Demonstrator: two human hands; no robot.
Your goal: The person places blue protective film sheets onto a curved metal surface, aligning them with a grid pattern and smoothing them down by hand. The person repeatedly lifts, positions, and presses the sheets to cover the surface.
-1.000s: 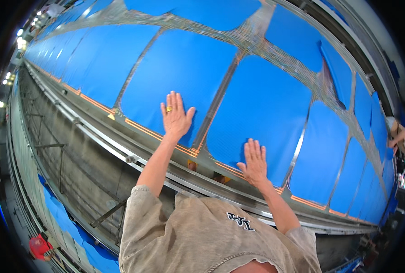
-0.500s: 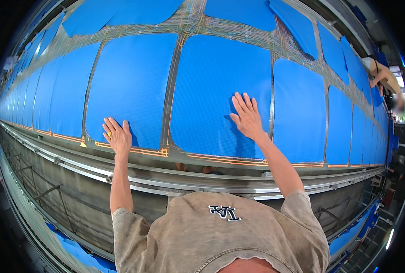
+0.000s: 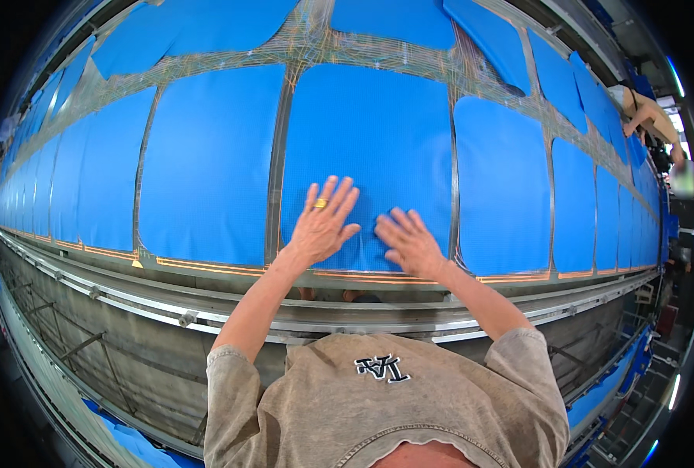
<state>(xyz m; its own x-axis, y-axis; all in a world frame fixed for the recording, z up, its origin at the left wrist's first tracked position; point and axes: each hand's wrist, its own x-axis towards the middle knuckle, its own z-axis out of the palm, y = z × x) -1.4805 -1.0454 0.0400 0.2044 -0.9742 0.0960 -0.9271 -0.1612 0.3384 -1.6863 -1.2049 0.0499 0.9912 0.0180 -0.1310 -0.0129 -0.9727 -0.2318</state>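
A large blue fabric panel with rounded far corners lies flat in front of me. Over its lower left part, my left hand is spread palm down, a yellow ring on one finger. Close by on the same panel, my right hand is tilted inward with its fingers apart and slightly blurred. Neither hand holds anything. To the left lies another blue panel, beyond a dark strip; a narrower blue panel lies to the right.
Orange guide lines run along the table's near edge. A metal rail passes between the table and my body. Thin line markings cross the surface between panel rows. At the far right, a co-worker leans over the table.
My left hand has moved right, from the left panel onto the middle one. My right hand has come down nearer the panel's lower edge, closer to the left hand.
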